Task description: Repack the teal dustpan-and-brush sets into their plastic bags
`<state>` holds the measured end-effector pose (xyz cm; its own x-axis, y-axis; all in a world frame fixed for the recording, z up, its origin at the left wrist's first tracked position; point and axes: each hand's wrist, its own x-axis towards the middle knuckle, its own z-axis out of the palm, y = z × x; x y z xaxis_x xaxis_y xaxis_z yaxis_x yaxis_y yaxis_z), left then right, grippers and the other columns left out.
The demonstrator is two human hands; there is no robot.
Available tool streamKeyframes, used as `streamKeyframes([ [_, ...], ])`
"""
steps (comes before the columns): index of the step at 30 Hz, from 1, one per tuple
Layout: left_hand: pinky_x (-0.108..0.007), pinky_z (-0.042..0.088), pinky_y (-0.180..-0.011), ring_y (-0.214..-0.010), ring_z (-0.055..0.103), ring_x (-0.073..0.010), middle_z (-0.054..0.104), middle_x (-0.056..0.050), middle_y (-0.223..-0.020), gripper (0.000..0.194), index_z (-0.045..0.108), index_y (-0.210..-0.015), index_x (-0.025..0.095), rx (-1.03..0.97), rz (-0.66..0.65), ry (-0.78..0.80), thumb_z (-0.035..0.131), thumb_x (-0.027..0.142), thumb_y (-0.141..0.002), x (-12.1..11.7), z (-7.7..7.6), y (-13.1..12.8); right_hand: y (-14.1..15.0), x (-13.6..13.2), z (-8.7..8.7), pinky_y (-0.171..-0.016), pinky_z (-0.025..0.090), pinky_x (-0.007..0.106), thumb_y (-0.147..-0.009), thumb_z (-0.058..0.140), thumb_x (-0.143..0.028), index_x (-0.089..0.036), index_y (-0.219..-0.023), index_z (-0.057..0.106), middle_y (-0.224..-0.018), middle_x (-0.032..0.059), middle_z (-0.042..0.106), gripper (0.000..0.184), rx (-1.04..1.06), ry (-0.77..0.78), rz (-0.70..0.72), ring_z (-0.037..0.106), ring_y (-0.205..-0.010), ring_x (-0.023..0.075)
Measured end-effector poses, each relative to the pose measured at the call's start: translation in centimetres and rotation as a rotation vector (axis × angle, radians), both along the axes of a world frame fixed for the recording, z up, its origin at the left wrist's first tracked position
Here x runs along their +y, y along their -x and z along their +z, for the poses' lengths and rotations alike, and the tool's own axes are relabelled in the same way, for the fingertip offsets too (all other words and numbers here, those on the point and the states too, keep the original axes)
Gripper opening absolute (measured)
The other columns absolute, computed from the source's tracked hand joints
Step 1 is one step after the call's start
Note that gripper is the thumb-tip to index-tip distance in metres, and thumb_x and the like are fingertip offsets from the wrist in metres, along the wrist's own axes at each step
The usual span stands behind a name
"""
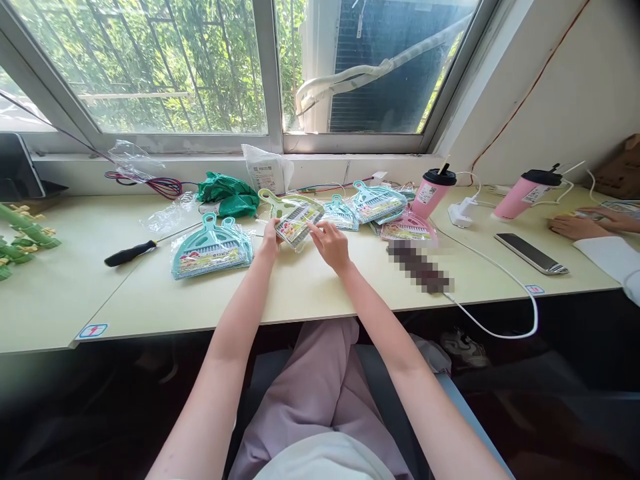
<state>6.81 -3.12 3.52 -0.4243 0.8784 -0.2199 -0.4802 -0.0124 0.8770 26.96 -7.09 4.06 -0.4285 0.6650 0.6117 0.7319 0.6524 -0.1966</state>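
A small light-green dustpan and brush set (295, 217) in clear wrapping is held tilted just above the table. My left hand (270, 239) grips its left edge, thumb on the front. At the lower right edge, the fingers of my right hand (330, 245) are bent together and pinch the wrapping. A wrapped blue dustpan and brush set (213, 250) lies to the left of my left hand. Beyond my right hand are a small blue set (341, 215), a larger blue set (379, 202) and a pink set (410, 230), partly overlapping.
A screwdriver (131, 253) and a crumpled green bag (227, 193) lie at left. Pink cups (429, 193), a white charger (463, 212), a phone (531, 253) and a blurred-out item with a white cable (505, 267) occupy the right. Another person's hands (580, 225) rest at far right.
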Motion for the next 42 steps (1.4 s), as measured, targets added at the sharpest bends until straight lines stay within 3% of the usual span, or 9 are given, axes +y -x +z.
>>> streamKeyframes([
  [4,-0.020,0.039,-0.047,-0.051,0.051,-0.0107,0.054,0.003,-0.060,0.008,0.053,-0.079,0.021,0.110,-0.017,-0.001,0.061,0.021,-0.080,-0.3,0.3,-0.7,0.0,0.6,-0.1,-0.090,0.050,0.034,-0.110,0.028,-0.037,-0.023,-0.117,0.076,-0.116,0.0128,0.072,0.050,0.072,0.063,-0.077,0.064,-0.110,0.0253],
  [9,-0.022,0.038,-0.049,-0.053,0.050,-0.0108,0.053,0.003,-0.063,0.012,0.050,-0.077,0.020,0.136,-0.028,-0.047,0.062,0.022,-0.077,-0.6,0.4,-0.9,0.3,2.9,-1.7,-0.092,0.050,0.037,-0.104,0.050,-0.040,-0.021,-0.092,0.077,-0.099,0.0122,0.078,0.035,0.126,0.440,-0.241,0.071,-0.103,0.0268],
  [13,-0.021,0.037,-0.051,-0.052,0.049,-0.0099,0.052,0.004,-0.063,0.014,0.050,-0.076,0.020,0.116,-0.035,-0.053,0.063,0.023,-0.078,-0.6,0.4,-1.1,0.0,4.4,-2.6,-0.082,0.053,0.032,-0.097,0.060,-0.041,-0.022,-0.082,0.075,-0.087,0.0054,0.080,0.029,0.513,0.704,-0.083,0.072,-0.079,0.0191],
  [18,-0.021,0.039,-0.054,-0.054,0.052,-0.0100,0.054,0.004,-0.062,0.014,0.050,-0.076,0.020,0.086,-0.036,-0.113,0.063,0.024,-0.079,-0.8,0.7,-2.0,-0.1,5.1,-2.8,-0.066,0.051,0.026,-0.078,0.080,-0.039,-0.020,-0.081,0.066,-0.072,0.0014,0.073,0.024,1.044,0.876,0.030,0.062,-0.060,0.0117],
  [22,-0.022,0.045,-0.060,-0.062,0.059,-0.0125,0.062,0.002,-0.068,0.005,0.059,-0.084,0.018,0.077,-0.087,-0.149,0.057,0.022,-0.083,-1.3,1.0,-2.7,-0.1,5.7,-3.0,-0.066,0.049,0.026,-0.066,0.086,-0.047,-0.020,-0.073,0.060,-0.067,-0.0015,0.065,0.038,1.179,0.842,0.050,0.059,-0.063,0.0118],
  [26,-0.025,0.051,-0.067,-0.080,0.069,-0.0173,0.073,-0.003,-0.085,0.021,0.067,-0.103,0.019,0.078,-0.182,-0.191,0.055,0.032,-0.092,-1.6,1.0,-3.1,-0.1,6.0,-3.1,-0.076,0.053,0.031,-0.064,0.085,-0.051,-0.021,-0.078,0.060,-0.077,0.0004,0.070,0.042,1.264,0.788,0.083,0.064,-0.078,0.0164],
  [29,-0.028,0.055,-0.074,-0.091,0.072,-0.0206,0.076,-0.006,-0.097,0.033,0.069,-0.114,0.021,0.096,-0.236,-0.195,0.050,0.045,-0.100,-1.3,0.8,-3.1,-0.1,5.9,-2.7,-0.087,0.058,0.036,-0.066,0.088,-0.042,-0.020,-0.084,0.061,-0.085,0.0027,0.074,0.039,1.368,0.803,0.150,0.070,-0.088,0.0189],
  [35,-0.030,0.056,-0.083,-0.095,0.072,-0.0198,0.076,-0.007,-0.096,0.040,0.070,-0.113,0.022,0.167,-0.025,-0.059,0.045,0.052,-0.103,0.3,-0.2,-1.7,-0.3,5.0,-1.8,-0.087,0.065,0.037,-0.072,0.087,-0.015,-0.017,-0.076,0.064,-0.074,0.0012,0.072,0.023,1.494,0.961,0.045,0.071,-0.070,0.0156],
  [42,-0.024,0.054,-0.073,-0.087,0.072,-0.0158,0.073,-0.006,-0.092,0.031,0.066,-0.103,0.021,0.154,0.151,-0.081,0.050,0.047,-0.101,1.4,-0.8,1.1,-0.2,4.8,-1.5,-0.087,0.066,0.040,-0.064,0.094,-0.015,-0.016,-0.074,0.065,-0.071,-0.0004,0.072,0.030,1.399,0.955,0.046,0.071,-0.065,0.0150],
])
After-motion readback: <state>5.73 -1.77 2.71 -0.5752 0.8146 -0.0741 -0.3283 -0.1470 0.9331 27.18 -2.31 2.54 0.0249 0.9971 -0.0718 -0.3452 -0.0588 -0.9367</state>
